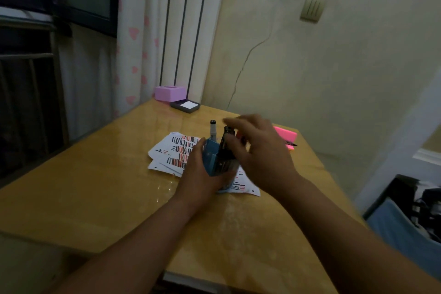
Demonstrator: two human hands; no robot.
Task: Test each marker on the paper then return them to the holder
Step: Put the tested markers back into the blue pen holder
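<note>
Holder (212, 157): blue, upright on the paper (167, 148), around the middle of the worktop (95, 186).
Left hand (198, 172): grip clamped round the holder's left wall, fingers curled on it.
Right hand (257, 150): raised over the holder's right side, fingers bent, blurred; whether its grip is closed on a marker cannot be told.
Black marker (224, 143): stands tilted in the holder, its top just under the right hand's fingertips.
Grey marker (213, 130): upright at the holder's far side, cap above the rim.
Paper: overlapping sheets with black and red strokes, spread left and right of the holder.
Pad (286, 135): pink, near the worktop's right edge, a pen (292, 143) lying on it.
Box (170, 93) and tray (185, 105): at the far corner, touching, well apart from the holder.
Open room: broad bare worktop to the left and toward the near edge; less on the right, between paper and edge.
Edges: far edge runs along the wall (334, 67); near edge lies under both forearms.
</note>
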